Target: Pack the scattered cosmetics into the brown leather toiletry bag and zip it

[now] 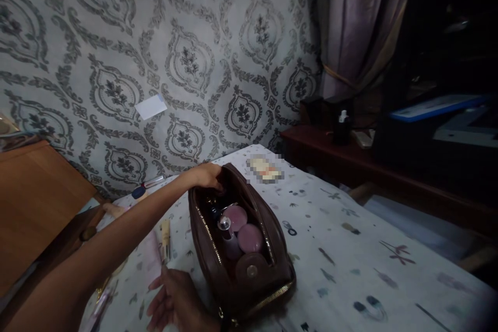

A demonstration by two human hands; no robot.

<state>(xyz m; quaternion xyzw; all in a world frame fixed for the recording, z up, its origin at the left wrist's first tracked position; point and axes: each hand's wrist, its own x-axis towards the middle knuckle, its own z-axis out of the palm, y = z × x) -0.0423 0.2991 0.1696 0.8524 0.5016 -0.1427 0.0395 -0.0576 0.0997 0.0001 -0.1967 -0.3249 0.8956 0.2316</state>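
Note:
A brown zip-up makeup bag (pixel 278 228) stands on the bed with its mouth wide open. My left hand (pixel 208 175) grips the bag's far rim, its fingers curled inside. Within the bag I see a round pink case (pixel 251 238), a second pink case (pixel 235 217) partly behind it, and a bottle with a shiny cap (pixel 224 224); darker items are hard to make out. Left of the bag, my right hand (pixel 175 298) is low over the sheet, thumb and fingers at the near end of a long pale pink tube (pixel 153 251). A beige tube (pixel 165 238) lies alongside.
Gold and pink slender items (pixel 100 303) lie beyond my left forearm. A clear tube (pixel 153 181) and a dark blue cap (pixel 138 192) are near the wall. A blurred-out yellowish item (pixel 265 170) rests behind the bag. Wooden furniture (pixel 42 202) borders the left; a dark red shelf (pixel 315 140), the right.

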